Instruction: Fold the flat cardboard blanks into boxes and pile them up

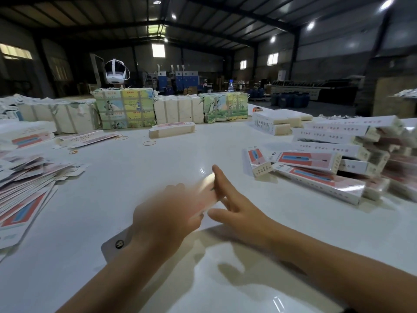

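Hands over white desk [140,168], left hand [164,213] grip closed round blurred cardboard blank [204,188], right hand [234,199] fingers spread against it, folded boxes [327,159] piled right, flat blanks [24,190] left.

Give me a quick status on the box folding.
Left hand gripping blurred blank; right hand open against it. Folded pile on the right. Table ahead clear.

Beyond the table's [140,177] middle lie three rubber bands [149,143]; behind them stand four wrapped bundles [125,108], one bottle [230,85].
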Demonstrator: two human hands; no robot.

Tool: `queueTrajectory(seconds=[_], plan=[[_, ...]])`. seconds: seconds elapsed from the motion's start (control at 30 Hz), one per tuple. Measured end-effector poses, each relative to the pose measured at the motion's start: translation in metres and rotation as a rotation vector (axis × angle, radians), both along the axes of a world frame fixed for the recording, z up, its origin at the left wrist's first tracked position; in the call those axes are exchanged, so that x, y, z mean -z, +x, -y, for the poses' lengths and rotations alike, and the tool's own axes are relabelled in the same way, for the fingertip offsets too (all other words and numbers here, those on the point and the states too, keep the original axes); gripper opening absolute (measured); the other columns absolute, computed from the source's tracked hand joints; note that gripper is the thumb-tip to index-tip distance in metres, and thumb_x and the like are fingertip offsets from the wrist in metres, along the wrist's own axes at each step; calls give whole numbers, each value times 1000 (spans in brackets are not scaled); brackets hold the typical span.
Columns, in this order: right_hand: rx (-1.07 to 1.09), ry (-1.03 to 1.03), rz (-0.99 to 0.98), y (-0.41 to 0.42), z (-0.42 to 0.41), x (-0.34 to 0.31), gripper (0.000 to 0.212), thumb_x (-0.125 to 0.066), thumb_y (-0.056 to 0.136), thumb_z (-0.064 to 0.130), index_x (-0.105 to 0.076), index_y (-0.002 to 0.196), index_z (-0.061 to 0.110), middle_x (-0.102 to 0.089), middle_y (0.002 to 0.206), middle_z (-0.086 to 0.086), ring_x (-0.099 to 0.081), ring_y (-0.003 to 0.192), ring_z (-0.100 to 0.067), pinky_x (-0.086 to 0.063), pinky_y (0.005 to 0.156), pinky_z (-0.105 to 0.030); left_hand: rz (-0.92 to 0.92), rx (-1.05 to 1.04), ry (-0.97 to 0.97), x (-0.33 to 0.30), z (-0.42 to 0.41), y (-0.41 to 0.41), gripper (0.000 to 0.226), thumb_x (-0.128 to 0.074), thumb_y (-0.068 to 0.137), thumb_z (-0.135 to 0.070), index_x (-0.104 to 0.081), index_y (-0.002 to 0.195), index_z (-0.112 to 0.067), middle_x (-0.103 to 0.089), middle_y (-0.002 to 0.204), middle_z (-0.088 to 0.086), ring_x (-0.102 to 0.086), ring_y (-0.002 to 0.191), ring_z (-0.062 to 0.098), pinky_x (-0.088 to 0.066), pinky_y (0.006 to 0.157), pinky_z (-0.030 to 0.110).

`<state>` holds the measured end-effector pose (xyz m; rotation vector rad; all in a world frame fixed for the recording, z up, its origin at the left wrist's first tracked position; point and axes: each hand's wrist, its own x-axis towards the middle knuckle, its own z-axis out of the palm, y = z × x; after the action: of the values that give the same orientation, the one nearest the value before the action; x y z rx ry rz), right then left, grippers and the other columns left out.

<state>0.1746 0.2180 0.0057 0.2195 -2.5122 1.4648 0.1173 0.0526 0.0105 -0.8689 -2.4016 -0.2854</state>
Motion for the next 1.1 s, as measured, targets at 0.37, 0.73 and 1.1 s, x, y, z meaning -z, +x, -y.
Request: queueTrajectory(seconds=[0.37, 0.73, 1.1], plan=[[-2, 858, -346, -5, -11, -2, 93, -66, 86, 28, 2, 148, 41, 19, 157, 9, 23, 143, -13, 3, 116, -50, 272, 136, 65, -2, 13, -18, 59, -62, 71, -65, -43, 120, -39, -54, 98, -24, -57, 76, 5, -43, 63, 8], [436, 984, -521, -27, -95, -71, 38, -56, 92, 25, -57, 130, 26, -51, 124, -18, -50, 105, -32, -44, 86, -47, -157, 240, 211, 1, 12, -25, 65, -39, 86, -56, -65, 113, -2, -62, 117, 16, -58, 105, 37, -46, 86, 50], [1264, 1019, 336, 34, -322, -103, 34, -49, 90, 19, -58, 122, 27, -47, 122, -18, -49, 112, -41, -39, 92, -48, 42, 245, 155, 20, -4, -24, 38, -44, 71, -39, -74, 80, -19, -69, 88, -7, -61, 82, 10, -48, 69, 26]])
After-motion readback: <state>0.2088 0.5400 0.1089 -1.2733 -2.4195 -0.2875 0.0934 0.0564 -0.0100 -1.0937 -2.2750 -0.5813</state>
